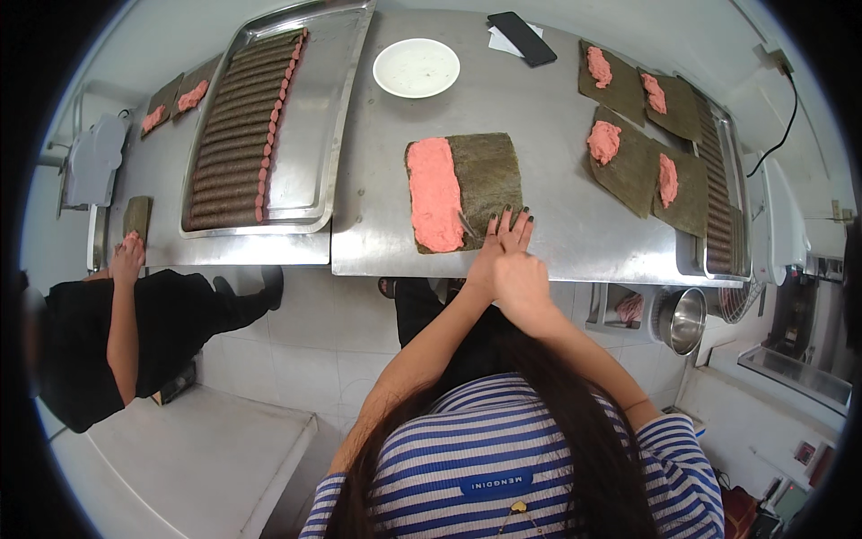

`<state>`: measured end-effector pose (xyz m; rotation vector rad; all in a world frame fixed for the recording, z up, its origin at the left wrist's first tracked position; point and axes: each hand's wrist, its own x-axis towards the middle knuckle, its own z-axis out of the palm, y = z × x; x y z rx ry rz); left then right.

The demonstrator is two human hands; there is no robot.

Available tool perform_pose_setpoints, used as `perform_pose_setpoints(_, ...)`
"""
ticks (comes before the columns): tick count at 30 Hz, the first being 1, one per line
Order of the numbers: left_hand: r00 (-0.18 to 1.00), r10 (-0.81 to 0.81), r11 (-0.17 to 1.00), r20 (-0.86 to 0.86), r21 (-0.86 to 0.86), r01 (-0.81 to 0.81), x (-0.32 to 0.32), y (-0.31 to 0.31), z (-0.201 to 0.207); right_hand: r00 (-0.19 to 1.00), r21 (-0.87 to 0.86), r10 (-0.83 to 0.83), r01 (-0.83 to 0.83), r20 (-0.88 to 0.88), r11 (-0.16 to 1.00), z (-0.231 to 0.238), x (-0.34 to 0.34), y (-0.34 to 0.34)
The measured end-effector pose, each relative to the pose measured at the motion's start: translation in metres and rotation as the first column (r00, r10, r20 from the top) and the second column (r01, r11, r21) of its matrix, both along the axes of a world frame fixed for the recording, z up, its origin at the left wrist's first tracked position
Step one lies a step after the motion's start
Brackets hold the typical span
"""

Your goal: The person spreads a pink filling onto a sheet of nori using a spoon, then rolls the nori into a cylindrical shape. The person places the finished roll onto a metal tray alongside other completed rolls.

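Observation:
A dark green seaweed sheet (489, 171) lies in front of me on the metal table, its left half spread with pink paste (435, 193). My left hand (490, 259) reaches over the sheet's near right corner, fingers stretched out and apart. Against it, at the table's front edge, is my right hand (523, 280), curled closed; whatever its fingers may hold is hidden. A small, thin dark piece (466, 224) shows at the paste's right edge beside my left fingers; its kind is unclear.
A white plate (417, 68) and a black phone (522, 39) lie farther back. At left, a metal tray (310, 171) holds several seaweed rolls. More sheets with pink paste (605, 142) lie at right, beside another tray (724, 260) of rolls. A co-worker's hand (127, 259) touches a sheet at far left.

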<state>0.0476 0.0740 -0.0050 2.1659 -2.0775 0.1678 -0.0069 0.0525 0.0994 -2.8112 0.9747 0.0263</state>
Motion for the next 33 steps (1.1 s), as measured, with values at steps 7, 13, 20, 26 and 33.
perform_pose_setpoints(7, 0.906, -0.045, 0.999, -0.421, -0.016, 0.043, 0.006, 0.002, 0.013, 0.981, -0.198, 0.159, -0.178, -0.107, 0.964, -0.021, 0.016, 0.037)
perform_pose_setpoints(13, 0.939, -0.012, 1.000, -0.344, -0.007, 0.010, 0.003, 0.004, 0.014, 0.993, 0.102, 0.119, -0.116, -0.027, 0.988, -0.012, 0.024, 0.021)
perform_pose_setpoints(20, 0.918, -0.021, 0.999, -0.397, -0.054, -0.001, 0.005, 0.006, 0.023, 0.997, -0.264, -0.052, 0.033, -0.063, 0.964, -0.076, 0.013, -0.005)
perform_pose_setpoints(26, 0.927, -0.010, 0.999, -0.376, -0.042, -0.006, 0.004, 0.004, 0.018, 0.998, -0.042, 0.054, -0.055, -0.025, 0.998, 0.000, 0.034, 0.010)
perform_pose_setpoints(33, 0.995, 0.003, 0.998, -0.098, -0.065, -0.009, 0.001, -0.002, 0.007, 0.982, -0.296, -0.182, 0.191, 0.058, 0.936, -0.035, 0.045, -0.011)
